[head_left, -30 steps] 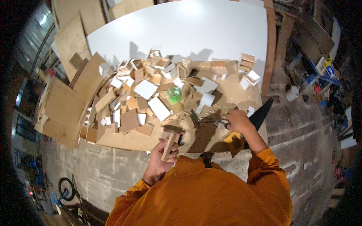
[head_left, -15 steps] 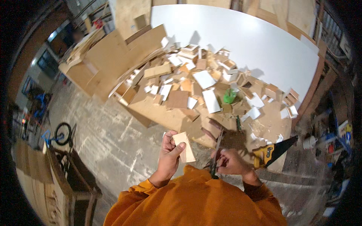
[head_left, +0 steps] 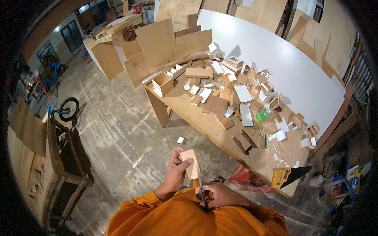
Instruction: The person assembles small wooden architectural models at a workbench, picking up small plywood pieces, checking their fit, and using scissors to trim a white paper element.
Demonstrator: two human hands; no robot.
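My left hand (head_left: pixel 174 175) is closed round a small flat piece of pale wood (head_left: pixel 189 167), its thumb pressed on the broad face. In front of my body, my right hand (head_left: pixel 218 195) is wrapped round a long, thin metal tool (head_left: pixel 200 183). Its tip reaches the right edge of the wood; I cannot tell whether it is a file or another blade. A small white block (head_left: pixel 180 140) shows against the floor just beyond my left hand. On the bench's near right corner lies a handsaw (head_left: pixel 280 177) with a yellow handle and black blade.
The wooden bench (head_left: pixel 189 116) carries a heap of wood offcuts (head_left: pixel 216 105), a green plastic item (head_left: pixel 262 114) and a dark brown frame (head_left: pixel 245 143). Under its right end sits a red container (head_left: pixel 249 179). Lower left stands another wooden bench (head_left: pixel 69 177), with a blue bike (head_left: pixel 67 109) beyond.
The view has shifted, so the bench shows farther up and right. My right hand has brought the tool inward to the wood's edge. The small white block has come into sight.
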